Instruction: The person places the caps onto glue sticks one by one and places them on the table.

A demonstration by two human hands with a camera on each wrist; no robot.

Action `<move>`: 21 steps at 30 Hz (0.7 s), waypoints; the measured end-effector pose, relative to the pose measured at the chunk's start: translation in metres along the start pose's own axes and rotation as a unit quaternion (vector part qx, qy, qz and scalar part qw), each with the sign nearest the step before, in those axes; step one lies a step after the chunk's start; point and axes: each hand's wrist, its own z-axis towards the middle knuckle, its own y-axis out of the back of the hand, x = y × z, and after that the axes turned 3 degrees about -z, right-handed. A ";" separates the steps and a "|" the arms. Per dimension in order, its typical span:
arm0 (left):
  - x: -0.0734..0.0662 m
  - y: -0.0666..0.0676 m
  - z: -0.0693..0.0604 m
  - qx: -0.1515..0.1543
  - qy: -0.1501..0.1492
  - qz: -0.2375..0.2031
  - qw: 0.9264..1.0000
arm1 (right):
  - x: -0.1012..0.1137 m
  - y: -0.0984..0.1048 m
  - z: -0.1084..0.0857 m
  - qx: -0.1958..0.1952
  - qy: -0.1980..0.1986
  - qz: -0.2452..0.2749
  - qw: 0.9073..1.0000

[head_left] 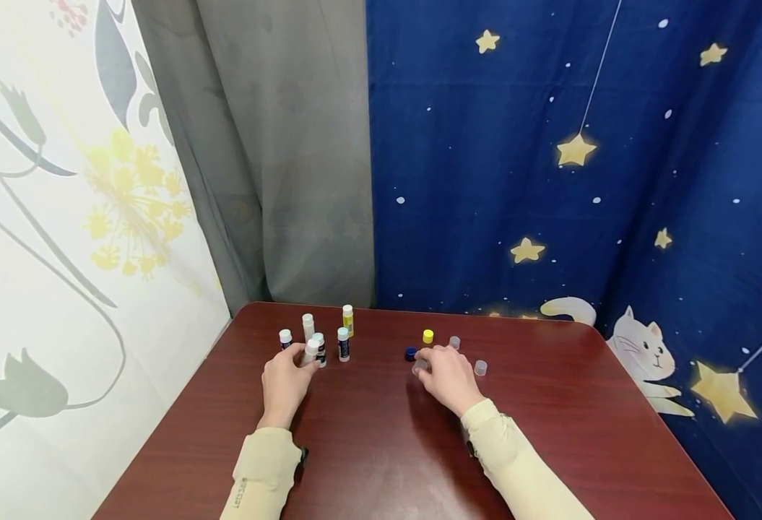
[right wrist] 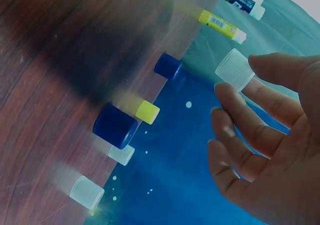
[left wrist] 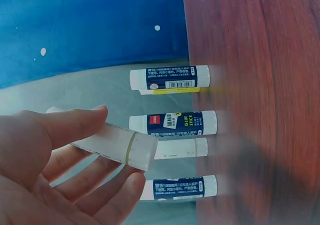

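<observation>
My left hand (head_left: 286, 384) pinches a white glue stick (left wrist: 122, 144) between thumb and fingers, tilted and apart from the table. Just beyond it, several capless-looking glue sticks stand upright: dark blue-labelled ones (head_left: 344, 345), a white one (head_left: 308, 327) and a yellow one (head_left: 348, 321). My right hand (head_left: 448, 377) holds a translucent ribbed cap (right wrist: 235, 70) by thumb and fingertips. Around that hand, caps stand on the table: a yellow cap (right wrist: 148, 112), two blue caps, one nearer (right wrist: 115, 126) and one smaller (right wrist: 168, 66), and translucent caps (right wrist: 87, 192). The hand hides one blue cap in the head view.
Everything stands on a reddish-brown table (head_left: 381, 448) with rounded far corners. Behind it hang a grey curtain (head_left: 309, 159) and a blue curtain with stars (head_left: 472, 180). A pale floral curtain (head_left: 49, 289) hangs at the left.
</observation>
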 end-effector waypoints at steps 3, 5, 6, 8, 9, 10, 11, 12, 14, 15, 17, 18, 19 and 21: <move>-0.001 -0.001 0.001 -0.003 -0.006 -0.002 1.000 | -0.003 0.000 0.001 -0.002 -0.007 0.009 1.000; -0.002 -0.001 0.002 -0.004 -0.009 -0.002 1.000 | -0.004 0.001 0.003 -0.007 -0.011 0.019 1.000; -0.002 -0.001 0.002 -0.004 -0.011 -0.002 1.000 | -0.005 0.002 0.003 -0.009 -0.014 0.023 1.000; -0.004 -0.001 0.002 -0.005 -0.015 -0.002 1.000 | -0.006 0.003 0.004 -0.015 -0.019 0.031 0.999; -0.005 -0.001 0.002 -0.006 -0.019 -0.002 1.000 | -0.006 0.004 0.005 -0.017 -0.021 0.034 0.999; -0.007 -0.001 0.002 -0.007 -0.021 -0.001 1.000 | -0.007 0.005 0.006 -0.019 -0.024 0.038 0.999; -0.008 -0.001 0.003 -0.009 -0.025 -0.001 1.000 | -0.007 0.006 0.006 -0.019 -0.027 0.042 0.999; -0.008 -0.001 0.003 -0.010 -0.028 -0.001 1.000 | -0.007 0.006 0.006 -0.021 -0.029 0.045 0.998; -0.010 -0.001 0.003 -0.011 -0.035 0.000 0.999 | -0.008 0.008 0.006 -0.025 -0.033 0.054 0.998; -0.011 -0.001 0.004 -0.011 -0.038 0.002 0.999 | -0.009 0.009 0.006 -0.028 -0.035 0.056 0.997; -0.012 -0.002 0.004 -0.010 -0.045 0.003 0.999 | -0.010 0.010 0.006 -0.036 -0.039 0.059 0.997; -0.012 -0.002 0.004 -0.008 -0.047 0.002 0.999 | -0.010 0.011 0.006 -0.041 -0.041 0.059 0.997; -0.013 -0.002 0.004 -0.008 -0.049 0.002 0.999 | -0.011 0.011 0.005 -0.045 -0.044 0.058 0.996; -0.013 -0.003 0.004 -0.006 -0.054 0.004 0.999 | -0.012 0.012 0.005 -0.055 -0.051 0.055 0.996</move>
